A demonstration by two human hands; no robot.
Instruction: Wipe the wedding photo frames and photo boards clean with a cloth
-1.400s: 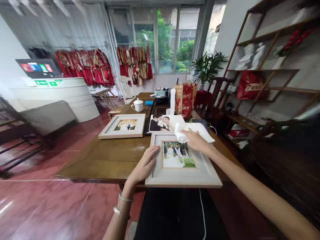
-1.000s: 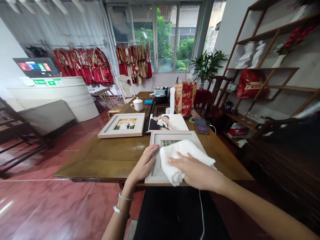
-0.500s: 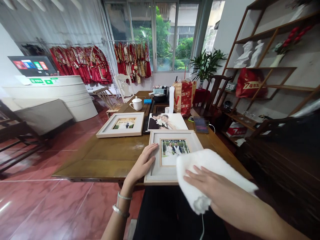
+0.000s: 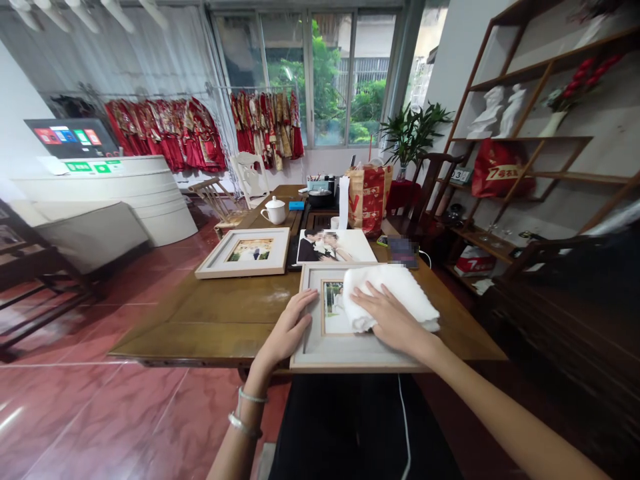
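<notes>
A pale framed photo (image 4: 325, 350) lies flat at the near edge of the wooden table (image 4: 215, 320). My left hand (image 4: 290, 327) rests open on the frame's left border, fingers flat. My right hand (image 4: 393, 320) presses a white folded cloth (image 4: 395, 293) onto the glass over the picture's right half, fingers spread on top of it. A strip of the photo shows to the left of the cloth.
A second framed photo (image 4: 245, 252) and an unframed print (image 4: 335, 245) lie farther back. A phone (image 4: 403, 252), white teapot (image 4: 274, 210) and red paper bag (image 4: 369, 197) stand beyond. Shelving (image 4: 530, 140) is on the right; red garments (image 4: 170, 130) hang at the back.
My right hand swept the cloth from the frame's far edge down past its near right corner, then back up onto the picture. My left hand stayed on the left border.
</notes>
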